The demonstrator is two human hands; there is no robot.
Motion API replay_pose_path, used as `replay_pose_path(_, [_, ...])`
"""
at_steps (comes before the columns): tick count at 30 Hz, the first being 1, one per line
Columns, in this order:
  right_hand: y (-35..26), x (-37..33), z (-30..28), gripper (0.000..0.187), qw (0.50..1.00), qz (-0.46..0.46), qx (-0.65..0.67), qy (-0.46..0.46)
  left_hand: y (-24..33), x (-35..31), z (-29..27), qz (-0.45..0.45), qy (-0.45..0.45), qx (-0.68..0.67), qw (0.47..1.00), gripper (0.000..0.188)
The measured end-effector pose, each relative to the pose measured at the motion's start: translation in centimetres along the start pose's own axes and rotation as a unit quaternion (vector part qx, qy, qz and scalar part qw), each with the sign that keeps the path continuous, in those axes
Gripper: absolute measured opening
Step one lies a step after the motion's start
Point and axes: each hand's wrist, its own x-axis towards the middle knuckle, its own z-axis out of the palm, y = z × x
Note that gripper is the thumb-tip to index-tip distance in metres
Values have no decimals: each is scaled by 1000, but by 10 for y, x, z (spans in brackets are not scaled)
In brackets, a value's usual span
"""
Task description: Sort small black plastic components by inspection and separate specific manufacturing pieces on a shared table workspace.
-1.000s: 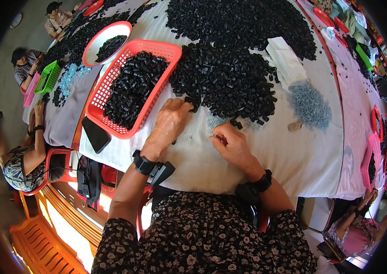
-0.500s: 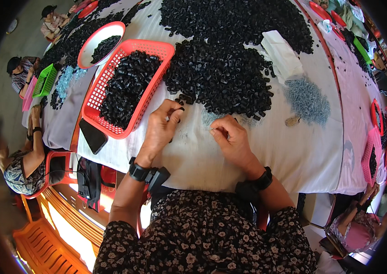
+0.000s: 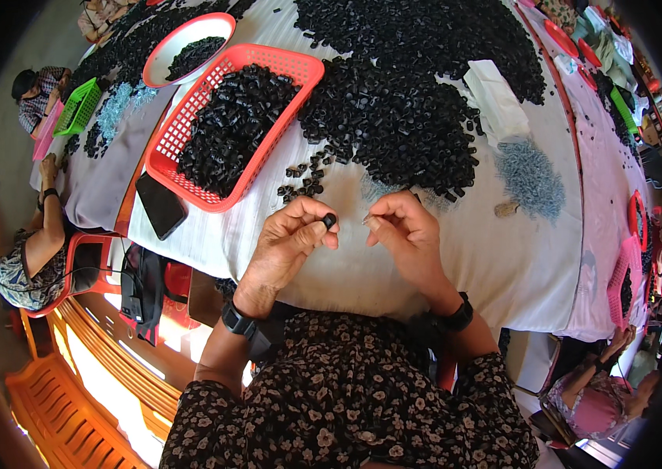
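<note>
The left forearm (image 3: 223, 358) and right forearm (image 3: 470, 341) slant inward from the lower frame. Near the centre, the left hand (image 3: 288, 241) and right hand (image 3: 409, 237) face each other, apart, both closed in a pinch.

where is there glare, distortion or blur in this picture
Head view: white glare beside the orange chair; head view: fisheye bends the edge of the white tablecloth, corners go black; head view again: left hand and right hand look fairly sharp.

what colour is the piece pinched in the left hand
The piece in the left hand is black, head view.
</note>
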Motion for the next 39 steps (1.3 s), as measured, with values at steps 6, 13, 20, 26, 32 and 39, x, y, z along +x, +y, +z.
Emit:
replay_pose_path(6, [-11,-1,21,9,999,-25,27,-12,-10,-9,3,-10,6,23,1000,13])
replay_pose_path(13, [-8,-8,35,8,999,-3,-36,-38,-18,-16,-3,34,53,77,995,10])
replay_pose_path(20, [-5,-10,29,9,996,-26,-81,-8,-18,-21,7,55,115,97,987,10])
replay_pose_path(26, [-8,-11,31,10,999,-15,-39,-23,-31,-29,0,16,73,287,955,10])
replay_pose_path(32, [-5,-15,27,9,992,-1,-108,-70,-24,-34,4,18,54,281,958,14])
replay_pose_path(39, [-8,-19,25,8,992,-3,-116,-50,-25,-37,2,-3,53,209,976,14])
